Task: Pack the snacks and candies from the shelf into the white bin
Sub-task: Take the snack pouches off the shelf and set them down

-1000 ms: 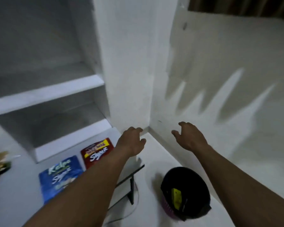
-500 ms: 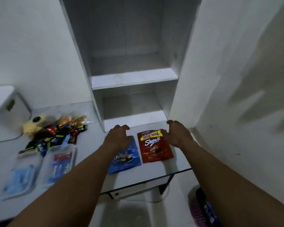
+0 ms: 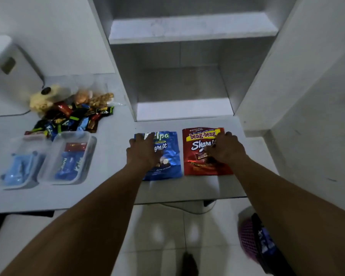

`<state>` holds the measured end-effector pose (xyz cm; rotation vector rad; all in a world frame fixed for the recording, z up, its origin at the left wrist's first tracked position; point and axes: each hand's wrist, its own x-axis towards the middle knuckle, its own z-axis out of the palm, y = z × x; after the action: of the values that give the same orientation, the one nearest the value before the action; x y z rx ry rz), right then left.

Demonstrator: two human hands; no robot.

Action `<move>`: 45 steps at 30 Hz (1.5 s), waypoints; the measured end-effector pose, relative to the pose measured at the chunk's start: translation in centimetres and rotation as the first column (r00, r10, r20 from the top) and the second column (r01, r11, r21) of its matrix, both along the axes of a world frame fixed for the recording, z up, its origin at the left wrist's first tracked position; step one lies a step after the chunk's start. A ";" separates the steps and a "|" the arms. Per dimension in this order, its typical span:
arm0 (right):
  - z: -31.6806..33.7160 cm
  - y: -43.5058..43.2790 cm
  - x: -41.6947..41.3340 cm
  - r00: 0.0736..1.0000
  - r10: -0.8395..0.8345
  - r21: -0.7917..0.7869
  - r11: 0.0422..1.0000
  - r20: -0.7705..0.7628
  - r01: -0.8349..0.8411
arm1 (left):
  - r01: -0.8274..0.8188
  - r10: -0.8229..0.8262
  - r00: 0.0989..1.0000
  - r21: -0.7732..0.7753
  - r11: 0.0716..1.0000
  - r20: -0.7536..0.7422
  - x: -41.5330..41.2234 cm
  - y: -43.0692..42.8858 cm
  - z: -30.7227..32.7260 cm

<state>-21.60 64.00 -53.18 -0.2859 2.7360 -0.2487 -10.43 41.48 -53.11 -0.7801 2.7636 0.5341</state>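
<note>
Two snack pouches lie flat side by side on the white table (image 3: 116, 188), in front of the shelf unit (image 3: 184, 110). My left hand (image 3: 143, 152) rests palm down on the blue Kalpa pouch (image 3: 171, 166), its fingertips at the pouch's top edge. On the red beng-beng pouch (image 3: 195, 156) lies my right hand (image 3: 225, 150), covering the pouch's right half. A pile of small wrapped candies (image 3: 72, 118) sits at the left. A white bin-like box (image 3: 8, 80) stands at the far left. Both visible shelf boards are bare.
Two clear plastic tubs (image 3: 93, 144) holding blue and red packs stand left of the pouches. A bag of pale snacks (image 3: 42, 100) lies behind the candies. On the tiled floor at the lower right is a pink basket (image 3: 247, 236) under a dark item. The table's front edge runs just below the pouches.
The view swung from the right wall and floor back to the shelf and table. Both hands came down from mid-air onto the two pouches.
</note>
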 end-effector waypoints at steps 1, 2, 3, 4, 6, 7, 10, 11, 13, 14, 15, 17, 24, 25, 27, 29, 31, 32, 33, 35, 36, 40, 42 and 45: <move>-0.5 0.0 -0.1 1.000 0.006 0.017 1.000 0.008 -0.006 | -0.009 0.010 1.000 -0.020 1.000 0.013 -0.1 0.0 -0.4; -1.0 -0.1 -0.2 1.000 0.009 0.028 1.000 0.008 -0.009 | -0.022 0.023 0.999 -0.036 0.999 0.024 -0.1 0.0 -0.7; -1.2 -0.2 -0.2 1.000 0.004 0.027 1.000 0.002 -0.004 | -0.042 0.044 0.998 -0.048 0.998 0.034 0.0 -0.1 -0.9; -1.4 -0.4 -0.4 1.000 -0.009 0.014 1.000 0.001 0.009 | -0.071 0.073 0.996 -0.049 0.996 0.041 0.1 -0.1 -1.2; -1.6 -0.7 -0.8 0.998 -0.051 -0.033 0.998 0.027 0.051 | -0.150 0.151 0.988 -0.014 0.989 0.040 0.3 -0.3 -1.6; -1.7 -0.9 -1.0 0.996 -0.076 -0.064 0.995 0.049 0.079 | -0.184 0.183 0.983 0.009 0.983 0.030 0.4 -0.3 -1.7; -1.6 -1.5 -1.7 0.989 -0.131 -0.090 0.986 0.074 0.138 | -0.236 0.237 0.972 0.064 0.970 -0.008 0.2 -0.6 -1.8; -1.7 -1.7 -1.9 0.988 -0.137 -0.068 0.988 0.071 0.142 | -0.251 0.252 0.968 0.080 0.965 -0.013 0.1 -0.8 -1.8; -1.7 -2.1 -2.3 0.987 -0.149 -0.030 0.988 0.064 0.151 | -0.274 0.277 0.961 0.096 0.957 -0.018 -0.2 -1.2 -1.8; -1.8 -2.1 -2.4 0.985 -0.162 -0.017 0.986 0.065 0.163 | -0.281 0.284 0.959 0.094 0.955 -0.019 -0.3 -1.4 -1.9; -1.8 -2.1 -2.5 0.982 -0.178 -0.008 0.984 0.068 0.179 | -0.282 0.285 0.958 0.088 0.955 -0.023 -0.4 -1.5 -2.0; -2.0 -2.1 -2.7 0.976 -0.204 -0.008 0.979 0.074 0.205 | -0.275 0.278 0.960 0.081 0.958 -0.035 -0.6 -1.7 -2.3; -2.2 -2.2 -2.8 0.962 -0.253 -0.109 0.958 0.100 0.264 | -0.301 0.307 0.949 0.088 0.949 -0.064 -1.0 -1.9 -2.9; -2.4 -2.1 -2.8 0.961 -0.258 -0.105 0.958 0.097 0.268 | -0.301 0.311 0.946 0.111 0.947 -0.087 -1.0 -1.9 -3.0; -2.6 -2.0 -2.7 0.957 -0.275 -0.123 0.950 0.091 0.285 | -0.300 0.326 0.934 0.170 0.939 -0.150 -1.0 -2.1 -3.2; -2.8 -2.0 -2.7 0.952 -0.289 -0.209 0.929 0.105 0.305 | -0.326 0.372 0.909 0.233 0.916 -0.189 -0.9 -2.4 -3.2; -2.5 -1.9 -2.7 0.949 -0.285 -0.317 0.895 0.137 0.315 | -0.351 0.419 0.886 0.303 0.886 -0.197 -1.0 -2.8 -3.1; -2.3 -1.7 -2.7 0.947 -0.285 -0.358 0.877 0.149 0.320 | -0.345 0.424 0.884 0.337 0.876 -0.198 -1.1 -3.0 -3.1; -2.0 -1.5 -2.7 0.946 -0.285 -0.388 0.863 0.156 0.324 | -0.330 0.417 0.887 0.361 0.872 -0.199 -1.2 -3.2 -3.0; -1.2 -0.9 -2.9 0.940 -0.293 -0.433 0.834 0.175 0.341 | -0.308 0.414 0.886 0.402 0.862 -0.210 -1.4 -3.5 -2.6; -0.8 -0.6 -3.0 0.932 -0.302 -0.450 0.817 0.200 0.361 | -0.302 0.422 0.880 0.430 0.851 -0.217 -1.6 -3.8 -2.4; 0.1 0.5 -3.1 0.911 -0.320 -0.530 0.742 0.258 0.411 | -0.289 0.466 0.862 0.564 0.773 -0.197 -2.4 -4.6 -1.1; 0.0 0.9 -3.1 0.912 -0.310 -0.589 0.697 0.268 0.410 | -0.270 0.477 0.858 0.624 0.734 -0.190 -2.4 -4.8 -0.2; 2.0 1.0 -1.8 0.910 -0.317 -0.671 0.615 0.268 0.413 | -0.214 0.435 0.876 0.643 0.736 -0.207 -2.4 -4.5 1.1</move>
<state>-23.45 64.96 -51.20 0.1111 2.4045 -1.4245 -12.83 37.01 -51.99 -1.0852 2.4528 1.6797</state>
